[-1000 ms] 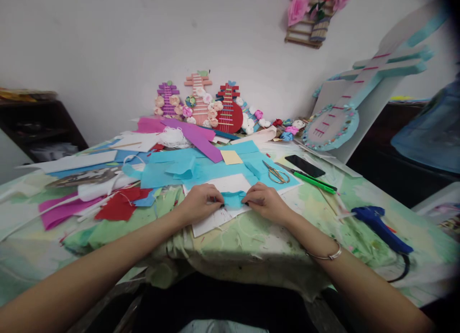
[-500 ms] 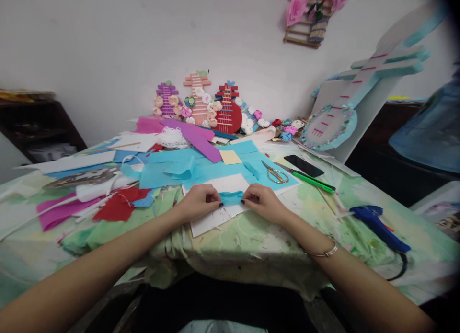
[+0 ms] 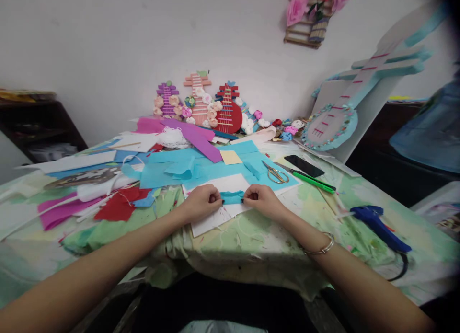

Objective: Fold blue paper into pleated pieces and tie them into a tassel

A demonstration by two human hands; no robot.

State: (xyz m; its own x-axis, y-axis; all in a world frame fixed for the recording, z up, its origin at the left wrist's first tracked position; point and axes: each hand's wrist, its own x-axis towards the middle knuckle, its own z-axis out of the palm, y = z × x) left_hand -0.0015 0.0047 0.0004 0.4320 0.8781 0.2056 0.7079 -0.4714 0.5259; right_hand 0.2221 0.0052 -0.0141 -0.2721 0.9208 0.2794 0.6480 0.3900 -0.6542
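A small folded strip of blue paper (image 3: pixel 232 197) is stretched between my two hands, above white sheets near the table's front edge. My left hand (image 3: pixel 204 202) pinches its left end with curled fingers. At the right end, my right hand (image 3: pixel 262 200) pinches it the same way. Larger blue paper (image 3: pixel 212 169) lies just beyond the hands, with a small cream square (image 3: pixel 230 157) on it. Gold-handled scissors (image 3: pixel 276 174) rest to the right of the blue paper.
To the right are a green cutter (image 3: pixel 314 181), a black phone (image 3: pixel 304 165) and a blue glue gun (image 3: pixel 381 227). Red paper (image 3: pixel 120 204) and purple paper lie left. Decorated instrument-shaped crafts (image 3: pixel 230 113) stand along the wall, and a large one (image 3: pixel 334 127) leans at the right.
Both hands keep their pinch on the blue strip and have hardly moved. The strip's upper edge looks slightly different in shape.
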